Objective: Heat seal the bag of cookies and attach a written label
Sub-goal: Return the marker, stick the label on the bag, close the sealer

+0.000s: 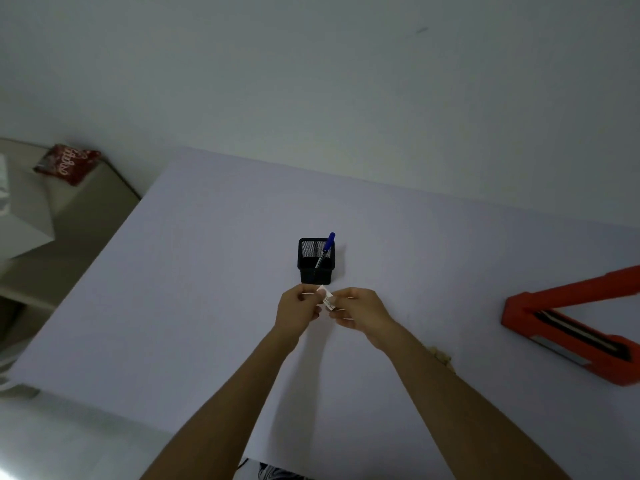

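Note:
A small white label (327,299) with dark writing is pinched between my left hand (299,311) and my right hand (360,311), just above the middle of the white table (207,271). Directly behind the hands stands a black mesh pen holder (316,260) with a blue pen (325,249) leaning in it. The red heat sealer (571,327) lies open at the right edge of the table. A small bit of something tan, perhaps the cookie bag (440,355), shows beside my right forearm, mostly hidden.
A red printed packet (67,163) lies on a grey surface off the table's far left corner, next to a white box (20,216). A plain wall runs behind the table. The table's near edge falls just under my forearms.

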Demonstrator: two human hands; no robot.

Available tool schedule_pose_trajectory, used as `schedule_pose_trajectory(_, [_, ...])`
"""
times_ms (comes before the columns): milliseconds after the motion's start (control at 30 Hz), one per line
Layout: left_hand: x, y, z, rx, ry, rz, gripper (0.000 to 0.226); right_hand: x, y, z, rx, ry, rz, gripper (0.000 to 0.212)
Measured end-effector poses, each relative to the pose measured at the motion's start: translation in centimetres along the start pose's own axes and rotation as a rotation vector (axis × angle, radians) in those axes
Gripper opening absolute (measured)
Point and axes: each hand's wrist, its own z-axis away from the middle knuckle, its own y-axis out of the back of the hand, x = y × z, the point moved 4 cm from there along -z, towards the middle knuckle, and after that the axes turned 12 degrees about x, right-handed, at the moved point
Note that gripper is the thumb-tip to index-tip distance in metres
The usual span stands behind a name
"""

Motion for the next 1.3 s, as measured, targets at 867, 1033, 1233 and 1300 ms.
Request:
schedule_pose_trajectory(867, [0.3, 1.7, 2.4, 0.090, -0.784, -0.600, 0.015, 0.7, -0.6, 0.8, 0.039, -0.131, -0.006, 0.011])
schedule_pose_trajectory(1033, [0.1, 2.8, 1.9, 0.117, -0.552, -0.378, 0.012, 1.8, -0.6, 0.8, 0.054, -0.122, 0.041, 0.011])
schedule_pose_trajectory(1233, [-0.7, 5.0, 1.7, 0.190, -0.380, -0.256, 0.010, 4.3, -1.6, 0.6, 0.090, -0.101, 0.170, 0.009])
schedule_pose_trajectory(1300, [-1.1, 5.7, 1.9, 0.210, -0.327, -0.215, 0.011, 5.4, -2.1, 0.4, 0.116, -0.072, 0.231, 0.006])
